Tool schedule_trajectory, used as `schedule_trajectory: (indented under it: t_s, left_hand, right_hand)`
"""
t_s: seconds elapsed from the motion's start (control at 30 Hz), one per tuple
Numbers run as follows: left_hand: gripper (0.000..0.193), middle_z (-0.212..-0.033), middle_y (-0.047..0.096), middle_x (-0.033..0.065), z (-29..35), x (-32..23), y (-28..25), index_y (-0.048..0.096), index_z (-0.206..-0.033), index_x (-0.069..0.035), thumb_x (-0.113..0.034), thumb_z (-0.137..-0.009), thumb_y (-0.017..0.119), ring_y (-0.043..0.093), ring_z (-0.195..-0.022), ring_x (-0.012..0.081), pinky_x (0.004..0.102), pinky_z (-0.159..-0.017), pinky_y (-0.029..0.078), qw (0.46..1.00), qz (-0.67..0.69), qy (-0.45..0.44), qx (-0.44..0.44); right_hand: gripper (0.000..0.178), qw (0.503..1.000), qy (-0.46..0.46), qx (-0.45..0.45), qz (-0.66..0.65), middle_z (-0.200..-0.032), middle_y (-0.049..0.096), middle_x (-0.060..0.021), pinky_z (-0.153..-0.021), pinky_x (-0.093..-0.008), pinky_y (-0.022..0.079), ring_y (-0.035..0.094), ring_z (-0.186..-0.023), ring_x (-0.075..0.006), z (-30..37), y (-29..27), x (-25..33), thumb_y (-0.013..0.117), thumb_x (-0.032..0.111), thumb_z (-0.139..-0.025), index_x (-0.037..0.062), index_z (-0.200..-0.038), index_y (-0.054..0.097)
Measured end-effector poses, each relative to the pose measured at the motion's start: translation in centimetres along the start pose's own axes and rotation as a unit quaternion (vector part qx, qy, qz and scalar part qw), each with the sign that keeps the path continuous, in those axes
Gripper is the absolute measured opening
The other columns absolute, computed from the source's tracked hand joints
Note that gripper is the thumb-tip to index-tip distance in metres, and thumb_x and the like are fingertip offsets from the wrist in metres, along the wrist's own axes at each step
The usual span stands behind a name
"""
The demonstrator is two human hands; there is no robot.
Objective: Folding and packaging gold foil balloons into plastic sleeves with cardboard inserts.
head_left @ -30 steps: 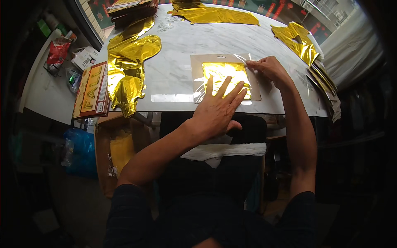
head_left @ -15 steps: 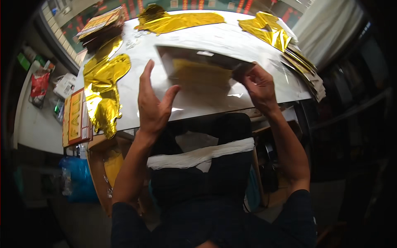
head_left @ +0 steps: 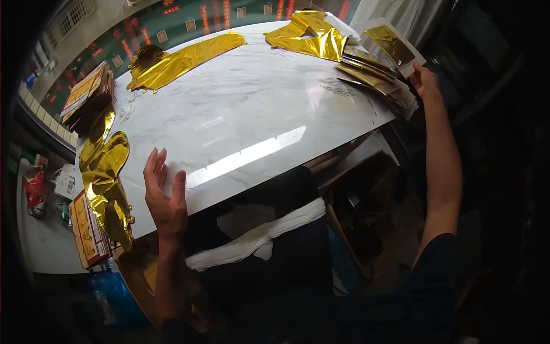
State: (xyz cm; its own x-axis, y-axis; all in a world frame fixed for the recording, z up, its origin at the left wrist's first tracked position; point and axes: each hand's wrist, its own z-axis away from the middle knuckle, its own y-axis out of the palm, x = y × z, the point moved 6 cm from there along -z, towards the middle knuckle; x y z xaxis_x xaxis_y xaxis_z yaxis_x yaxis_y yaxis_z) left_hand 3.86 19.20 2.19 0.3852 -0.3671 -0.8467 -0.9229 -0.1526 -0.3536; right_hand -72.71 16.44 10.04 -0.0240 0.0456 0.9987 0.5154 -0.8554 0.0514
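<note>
My right hand (head_left: 425,81) is closed on the near corner of a flat packet (head_left: 395,47), pale-edged with a gold foil panel, at the table's far right. The packet is held up tilted, beside and above a fanned stack of similar packets (head_left: 378,83). My left hand (head_left: 166,198) is over the table's front edge at left, fingers apart, holding nothing. Flat, deflated gold foil balloons lie around the white table (head_left: 246,114): one balloon (head_left: 195,62) at the back, another balloon (head_left: 306,39) next to the stack, and crumpled foil (head_left: 109,186) along the left edge.
A pile of printed packets (head_left: 89,94) stands at the back left corner. One red-and-yellow printed packet (head_left: 89,229) sits at the left edge. A bundle of white string (head_left: 258,235) lies across my lap. Open cardboard boxes (head_left: 344,229) and a blue bag (head_left: 117,301) are below the table.
My right hand has carried the packet from mid-table to the stack at the far right. My left hand remains open, near the front edge. The view has turned to the right.
</note>
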Motion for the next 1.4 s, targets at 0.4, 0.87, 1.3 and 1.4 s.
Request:
schedule_trajectory:
  t_s: [0.4, 0.87, 1.3, 1.4]
  left_hand:
    - [0.06, -0.144, 0.057, 0.0232, -0.1, -1.2, 1.5, 0.048, -0.147, 0.001, -0.008, -0.093, 0.072, 0.055, -0.134, 0.0375, 0.0439, -0.115, 0.042, 0.981, -0.191, 0.011, 0.026]
    - [0.062, -0.136, 0.058, 0.025, -0.6, -1.6, 2.3, 0.051, -0.141, 0.003, -0.004, -0.086, 0.078, 0.06, -0.123, 0.0436, 0.046, -0.104, 0.05, 0.978, -0.186, 0.084, 0.036]
    - [0.058, -0.135, 0.061, 0.0243, -0.3, -1.7, 0.8, 0.058, -0.135, 0.003, -0.004, -0.082, 0.082, 0.063, -0.122, 0.0414, 0.0443, -0.102, 0.053, 0.981, -0.16, 0.104, 0.025]
    - [0.056, -0.135, 0.061, 0.0252, -0.5, -1.7, 0.9, 0.057, -0.134, 0.004, 0.0, -0.082, 0.077, 0.061, -0.125, 0.0421, 0.0447, -0.106, 0.05, 0.986, -0.135, 0.082, 0.047]
  right_hand:
    - [0.017, 0.964, -0.004, 0.015, 0.265, -0.071, 0.064, -0.0014, -0.05, -0.0325, 0.044, 0.057, -0.056, -0.0161, -10.4, 2.3, -4.2, 0.078, 0.019, -0.091, 0.008, -0.081, 0.069]
    - [0.031, 0.756, -0.369, -0.005, 0.541, -0.105, 0.077, -0.0158, -0.085, -0.0444, 0.057, 0.074, -0.1, -0.0347, 0.2, 12.1, 1.1, 0.068, 0.034, -0.093, 0.0068, -0.106, 0.077]
    - [0.025, 0.555, -0.527, 0.26, 0.589, -0.114, 0.071, -0.0206, -0.086, -0.0515, 0.056, 0.07, -0.102, -0.0402, 14.7, 38.6, -7.8, 0.061, 0.022, -0.094, 0.0038, -0.108, 0.071]
    - [0.025, 0.558, -0.538, 0.246, 0.582, -0.103, 0.073, -0.0205, -0.084, -0.0523, 0.056, 0.071, -0.095, -0.041, 13.9, 40.0, -8.7, 0.061, 0.026, -0.093, 0.0037, -0.096, 0.072]
